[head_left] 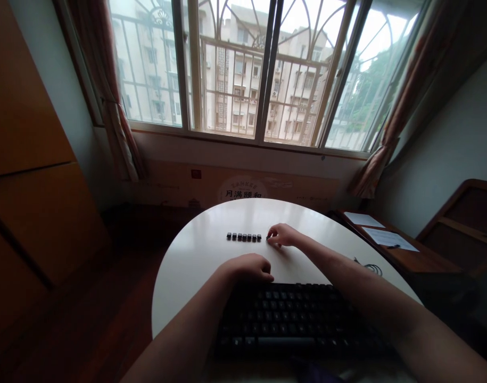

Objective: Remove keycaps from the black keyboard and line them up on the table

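A black keyboard point(295, 319) lies at the near edge of a round white table point(195, 260). Beyond it a short row of several small black keycaps point(244, 236) is lined up on the tabletop. My right hand point(282, 234) reaches out to the right end of that row, fingers pinched together on a small dark keycap touching the table. My left hand point(248, 267) rests on the table at the keyboard's far left corner, fingers curled under, with nothing visible in them.
A thin black cable point(371, 267) lies on the table's right side. A low wooden desk point(406, 255) at the right carries sheets of paper point(389, 238). Behind the table are a barred window and curtains; a wooden cabinet point(27, 175) stands at the left.
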Tool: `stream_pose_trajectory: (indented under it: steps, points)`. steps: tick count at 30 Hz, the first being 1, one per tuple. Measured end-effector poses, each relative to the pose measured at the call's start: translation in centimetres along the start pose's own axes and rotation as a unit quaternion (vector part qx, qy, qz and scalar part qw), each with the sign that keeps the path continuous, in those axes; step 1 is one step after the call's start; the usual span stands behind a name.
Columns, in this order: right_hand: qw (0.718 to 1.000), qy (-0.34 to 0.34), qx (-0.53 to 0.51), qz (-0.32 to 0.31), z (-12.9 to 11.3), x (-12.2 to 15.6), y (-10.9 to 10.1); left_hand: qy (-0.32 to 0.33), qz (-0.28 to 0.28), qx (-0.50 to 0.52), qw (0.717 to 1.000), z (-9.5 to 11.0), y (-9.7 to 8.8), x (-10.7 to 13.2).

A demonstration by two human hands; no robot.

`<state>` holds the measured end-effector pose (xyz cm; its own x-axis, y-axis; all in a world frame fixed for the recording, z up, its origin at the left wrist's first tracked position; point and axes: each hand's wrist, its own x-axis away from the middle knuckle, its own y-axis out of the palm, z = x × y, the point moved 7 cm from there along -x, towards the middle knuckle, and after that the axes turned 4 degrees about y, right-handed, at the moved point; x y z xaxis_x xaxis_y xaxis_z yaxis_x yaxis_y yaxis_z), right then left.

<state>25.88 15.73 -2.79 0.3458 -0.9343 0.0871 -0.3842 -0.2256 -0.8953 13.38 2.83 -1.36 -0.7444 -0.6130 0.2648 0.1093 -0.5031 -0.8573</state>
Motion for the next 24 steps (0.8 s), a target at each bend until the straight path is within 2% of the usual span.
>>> stream_pose_trajectory:
  steps: [6, 24]
  points:
    - [1.0, -0.015, 0.017, 0.014, -0.7, -0.9, 0.1, 0.003, 0.001, 0.013, 1.0, -0.4, 0.2, -0.2]
    - [0.999, 0.021, -0.03, 0.023, 0.9, -1.6, 0.9, 0.007, -0.005, 0.017, 1.0, -0.1, 0.1, 0.0]
